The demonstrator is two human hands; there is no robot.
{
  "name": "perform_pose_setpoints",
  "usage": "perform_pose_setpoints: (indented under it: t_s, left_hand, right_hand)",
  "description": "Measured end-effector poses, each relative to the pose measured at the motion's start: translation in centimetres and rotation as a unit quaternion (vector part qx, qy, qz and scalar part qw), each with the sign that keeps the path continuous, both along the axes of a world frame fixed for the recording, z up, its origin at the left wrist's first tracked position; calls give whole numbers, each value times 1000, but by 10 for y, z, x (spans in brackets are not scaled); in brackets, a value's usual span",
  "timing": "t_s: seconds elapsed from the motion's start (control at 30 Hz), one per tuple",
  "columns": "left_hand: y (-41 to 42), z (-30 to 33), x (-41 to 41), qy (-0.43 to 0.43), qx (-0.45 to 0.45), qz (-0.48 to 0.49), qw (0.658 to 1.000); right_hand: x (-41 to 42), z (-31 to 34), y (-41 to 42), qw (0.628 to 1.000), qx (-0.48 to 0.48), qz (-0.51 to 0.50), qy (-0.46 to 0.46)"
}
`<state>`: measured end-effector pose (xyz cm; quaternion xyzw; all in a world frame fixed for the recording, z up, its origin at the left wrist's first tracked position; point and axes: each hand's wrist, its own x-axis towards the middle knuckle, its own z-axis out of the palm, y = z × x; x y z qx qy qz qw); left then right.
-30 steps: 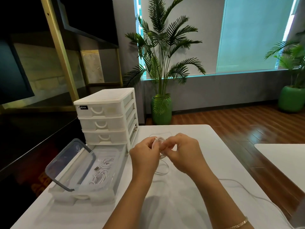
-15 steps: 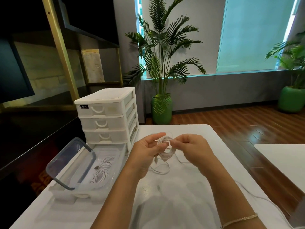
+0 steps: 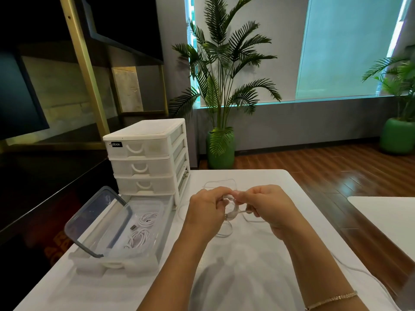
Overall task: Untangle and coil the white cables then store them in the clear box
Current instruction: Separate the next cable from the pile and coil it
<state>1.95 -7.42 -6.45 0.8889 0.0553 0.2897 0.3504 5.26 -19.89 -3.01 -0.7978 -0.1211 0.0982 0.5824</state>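
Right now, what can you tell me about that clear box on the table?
The clear box is a shallow rectangular container of see-through plastic. It sits open on the white table, in front of the white drawer unit. Its grey-rimmed lid leans tilted on its left edge. Inside lie two coiled white cables.

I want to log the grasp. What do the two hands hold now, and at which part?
Both hands hold one white cable coil. The left hand grips its left side; the right hand pinches its top and a strand beside it.
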Motion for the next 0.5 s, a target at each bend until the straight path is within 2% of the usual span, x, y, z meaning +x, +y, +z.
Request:
perform_pose_setpoints:
  t_s: [0.1,0.2,0.3,0.4,0.5]
  left_hand:
    - [5,-1,0,-7,60,27,998]
    - [8,-2,2,-12,45,49,998]
    - [3,-2,3,13,-67,11,998]
    - [-4,-3,4,50,-237,-79,967]
    - [-8,-1,3,29,-307,-113,944]
  right_hand:
    - [-2,3,-5,999,5,46,-16]
    - [2,3,-9,998,53,23,-10]
    - [7,1,-6,995,85,-43,4]
    - [10,-5,-1,994,81,-73,8]
    - [11,-8,1,994,75,-70,33]
